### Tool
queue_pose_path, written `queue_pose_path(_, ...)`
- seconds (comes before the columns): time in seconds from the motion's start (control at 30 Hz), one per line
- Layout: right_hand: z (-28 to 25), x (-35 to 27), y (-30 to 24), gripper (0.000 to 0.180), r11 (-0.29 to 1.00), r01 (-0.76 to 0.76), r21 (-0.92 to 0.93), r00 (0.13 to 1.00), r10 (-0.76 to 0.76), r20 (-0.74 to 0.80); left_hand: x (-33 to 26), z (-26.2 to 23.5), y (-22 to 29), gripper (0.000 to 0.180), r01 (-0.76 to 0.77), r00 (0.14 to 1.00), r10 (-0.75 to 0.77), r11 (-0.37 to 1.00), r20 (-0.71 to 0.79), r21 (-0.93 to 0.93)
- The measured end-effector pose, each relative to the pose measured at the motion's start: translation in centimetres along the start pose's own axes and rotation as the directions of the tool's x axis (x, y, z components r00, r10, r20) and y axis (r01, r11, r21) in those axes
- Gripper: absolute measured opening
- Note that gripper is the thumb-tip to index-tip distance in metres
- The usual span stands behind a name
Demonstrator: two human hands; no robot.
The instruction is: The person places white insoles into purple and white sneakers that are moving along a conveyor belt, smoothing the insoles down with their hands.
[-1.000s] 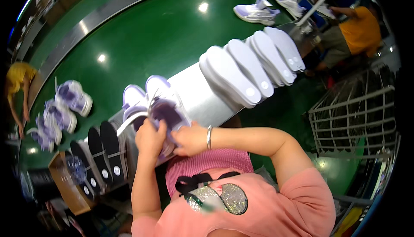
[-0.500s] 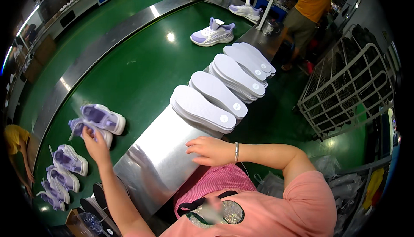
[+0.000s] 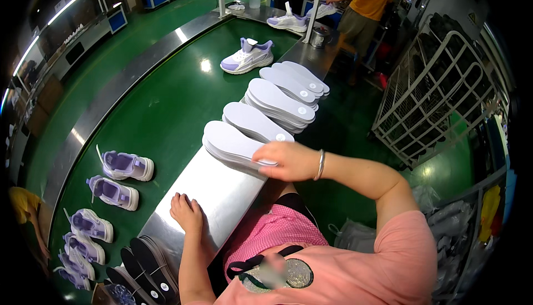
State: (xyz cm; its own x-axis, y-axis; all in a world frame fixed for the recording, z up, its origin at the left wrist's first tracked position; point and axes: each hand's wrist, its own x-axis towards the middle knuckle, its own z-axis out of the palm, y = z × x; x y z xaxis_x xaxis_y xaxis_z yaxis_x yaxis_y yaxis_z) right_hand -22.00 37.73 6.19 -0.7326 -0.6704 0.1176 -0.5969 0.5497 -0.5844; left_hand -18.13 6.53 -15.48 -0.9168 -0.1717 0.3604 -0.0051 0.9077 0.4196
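Observation:
My right hand [image 3: 286, 160] is at the heel end of the nearest stack of white insoles [image 3: 230, 141], its fingers curled over the heel and gripping the top insole there. The heel is mostly covered by the hand. Lower left, my left hand [image 3: 187, 214] lies on the shiny metal shelf [image 3: 214, 194], fingers apart and holding nothing. On the green belt left of it stand two white and purple sneakers [image 3: 117, 191], side by side. More insole stacks [image 3: 280, 105] run away from my right hand along the shelf.
Several more sneakers [image 3: 91, 224] line the belt [image 3: 166, 105] at the lower left. Black insoles [image 3: 150, 266] lie at the shelf's near end. One sneaker [image 3: 247, 56] sits farther up the belt. A wire cart [image 3: 438, 99] stands right; people work at the back.
My left hand has left the sneakers and come right onto the metal shelf. My right hand has moved up and forward to the nearest insole stack. The view has shifted slightly.

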Motion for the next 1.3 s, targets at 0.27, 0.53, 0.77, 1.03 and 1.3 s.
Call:
queue_pose_path(0.27, -6.2, 1.0, 6.2, 0.021, 0.921, -0.195, 0.338, 0.89, 0.311, -0.334, 0.3, -0.1, 0.4, 0.029, 0.004, 1.0, -0.005, 1.0, -0.018, -0.013)
queue_pose_path(0.53, -10.1, 2.5, 14.8, 0.018, 0.781, -0.233, 0.58, 0.68, 0.557, -0.477, 0.5, 0.5, 0.8, 0.025, 0.007, 0.999, -0.007, 1.0, -0.048, 0.015)
queue_pose_path(0.77, -11.8, 2.2, 21.2, 0.016, 0.724, -0.206, 0.658, 0.595, 0.627, -0.503, 0.9, 0.3, 1.5, 0.03, 0.035, 0.999, -0.037, 0.997, 0.026, 0.063)
queue_pose_path(1.03, -16.6, 6.5, 29.9, 0.019, 0.692, -0.274, 0.668, 0.49, 0.698, -0.522, 1.6, 0.6, 2.4, 0.039, 0.028, 0.992, -0.039, 0.995, 0.12, 0.097)
queue_pose_path(1.3, -17.1, 15.1, 44.9, 0.027, 0.874, -0.418, -0.247, 0.758, 0.186, -0.626, 1.5, 0.4, 3.0, 0.045, 0.073, 0.976, -0.101, 0.986, 0.192, 0.149)
